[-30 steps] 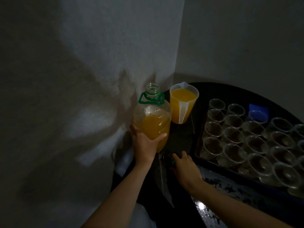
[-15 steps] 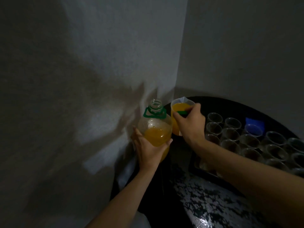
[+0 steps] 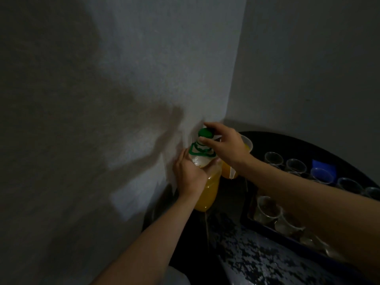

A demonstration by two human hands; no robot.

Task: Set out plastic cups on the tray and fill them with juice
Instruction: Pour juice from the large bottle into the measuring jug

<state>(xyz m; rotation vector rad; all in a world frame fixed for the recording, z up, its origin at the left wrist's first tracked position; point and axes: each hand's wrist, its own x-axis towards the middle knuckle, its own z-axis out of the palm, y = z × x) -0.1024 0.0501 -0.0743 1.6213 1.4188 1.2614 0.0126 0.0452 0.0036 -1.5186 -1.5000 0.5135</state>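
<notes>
A clear plastic juice bottle (image 3: 207,192) with orange juice and a green handle ring stands by the wall corner. My left hand (image 3: 190,173) grips its upper body. My right hand (image 3: 224,145) holds the green cap (image 3: 205,133) on the bottle's mouth, fingers curled round it. Behind my right wrist stands a plastic jug (image 3: 245,144) of orange juice, mostly hidden. Several empty clear plastic cups (image 3: 273,158) stand in rows on a dark tray (image 3: 267,228) to the right; my right forearm covers many of them.
A blue lidded container (image 3: 321,174) sits among the cups at the back. The round dark table (image 3: 265,262) has a speckled patterned top. Grey walls meet in a corner right behind the bottle.
My right hand picked the green cap up from the table, carried it past the jug and set it on the bottle's mouth. My left hand slid higher on the bottle.
</notes>
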